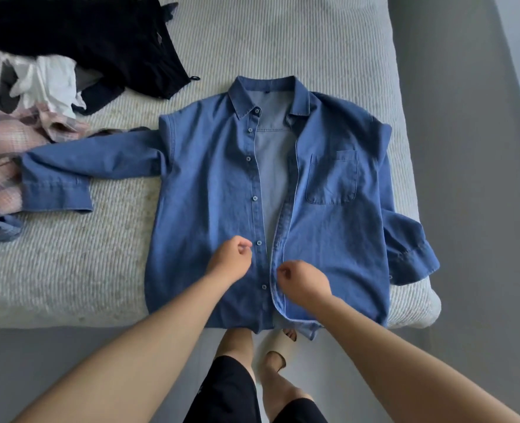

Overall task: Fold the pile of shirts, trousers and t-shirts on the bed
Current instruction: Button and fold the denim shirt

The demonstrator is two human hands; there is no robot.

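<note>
A blue denim shirt (222,184) lies face up on the bed, collar away from me, its front unbuttoned and slightly parted. Its left sleeve stretches out sideways; the right sleeve is bent down at the bed's right edge. My left hand (231,261) hovers with curled fingers beside the button band, near a lower button, with no cloth visibly in it. My right hand (304,282) has its fingertips curled at the edge of the other front panel (329,254), pinching that edge.
A pile of clothes lies at the back left: a black garment (99,41), white pieces (54,77) and a pink checked shirt (5,154). The bed's ribbed grey cover (69,264) ends at the front edge near my legs. Grey floor runs along the right.
</note>
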